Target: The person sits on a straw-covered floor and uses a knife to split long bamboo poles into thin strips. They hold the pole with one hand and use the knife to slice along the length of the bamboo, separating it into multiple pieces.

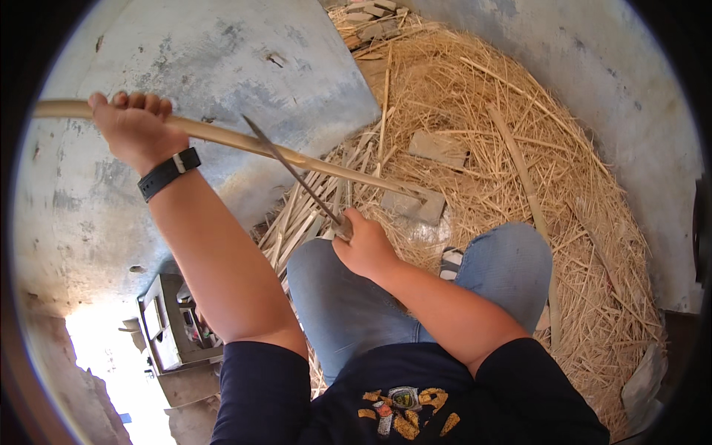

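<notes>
1. A rough grey concrete floor [222, 67] fills the upper left, with a patch of hard sunlight at the lower left edge beside a low wooden stool [165, 320] whose top carries small clutter too blurred to tell apart
2. The left hand [133, 126] is raised at the upper left, fingers wrapped tight round the thick end of a long bamboo stick [245, 142]; a black wristband [168, 173] sits on that wrist
3. The bamboo stick slants from the left hand down to the right, its far end reaching a flat wooden block [415, 204] on the ground
4. A long thin knife blade [293, 172] crosses the stick near its middle, the edge lying against the wood and the tip pointing up and left
5. The right hand [365, 245] is clenched round the knife handle, just above the left knee of the blue jeans [348, 304]
6. Between stick and knees lies a bundle of split bamboo strips [304, 219], fanned over the ground
7. To the right a wide heap of pale bamboo shavings [534, 133] covers the floor, with a thicker bamboo length [519, 163] and another flat block [439, 147] lying in it
</notes>
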`<action>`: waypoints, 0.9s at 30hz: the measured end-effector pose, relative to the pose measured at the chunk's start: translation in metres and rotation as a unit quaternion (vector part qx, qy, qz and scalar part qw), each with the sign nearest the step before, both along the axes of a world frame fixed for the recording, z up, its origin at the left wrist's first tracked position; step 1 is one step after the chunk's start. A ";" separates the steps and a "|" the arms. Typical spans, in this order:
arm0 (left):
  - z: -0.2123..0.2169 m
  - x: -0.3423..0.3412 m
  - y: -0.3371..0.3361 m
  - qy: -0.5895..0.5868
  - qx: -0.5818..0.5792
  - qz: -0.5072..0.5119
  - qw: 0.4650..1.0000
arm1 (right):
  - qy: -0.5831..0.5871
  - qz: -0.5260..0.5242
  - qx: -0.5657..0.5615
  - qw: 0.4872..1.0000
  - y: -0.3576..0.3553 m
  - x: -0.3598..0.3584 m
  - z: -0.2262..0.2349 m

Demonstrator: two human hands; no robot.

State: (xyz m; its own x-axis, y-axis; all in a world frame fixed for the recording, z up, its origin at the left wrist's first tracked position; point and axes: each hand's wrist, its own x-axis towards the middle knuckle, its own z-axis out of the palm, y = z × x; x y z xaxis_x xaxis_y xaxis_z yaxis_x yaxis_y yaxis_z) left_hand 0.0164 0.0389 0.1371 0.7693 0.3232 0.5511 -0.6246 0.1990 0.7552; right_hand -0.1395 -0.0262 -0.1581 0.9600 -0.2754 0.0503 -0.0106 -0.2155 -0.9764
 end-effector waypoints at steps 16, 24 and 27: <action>-0.001 0.007 0.003 0.021 -0.014 0.032 0.999 | -0.009 0.001 0.052 0.999 -0.006 0.011 0.000; -0.001 -0.008 -0.006 0.003 -0.004 0.023 1.000 | -0.010 0.044 0.081 0.996 -0.027 0.017 -0.001; -0.003 0.006 0.012 0.021 -0.029 0.030 0.999 | 0.022 0.063 0.055 0.996 -0.014 0.007 0.020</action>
State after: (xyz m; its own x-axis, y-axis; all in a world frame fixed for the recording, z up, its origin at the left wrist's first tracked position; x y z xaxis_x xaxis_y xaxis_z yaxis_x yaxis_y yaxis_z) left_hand 0.0223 0.0505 0.1337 0.7697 0.4009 0.4968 -0.6042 0.2066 0.7696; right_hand -0.1320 -0.0398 -0.1384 0.9879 -0.1546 -0.0161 -0.0334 -0.1100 -0.9934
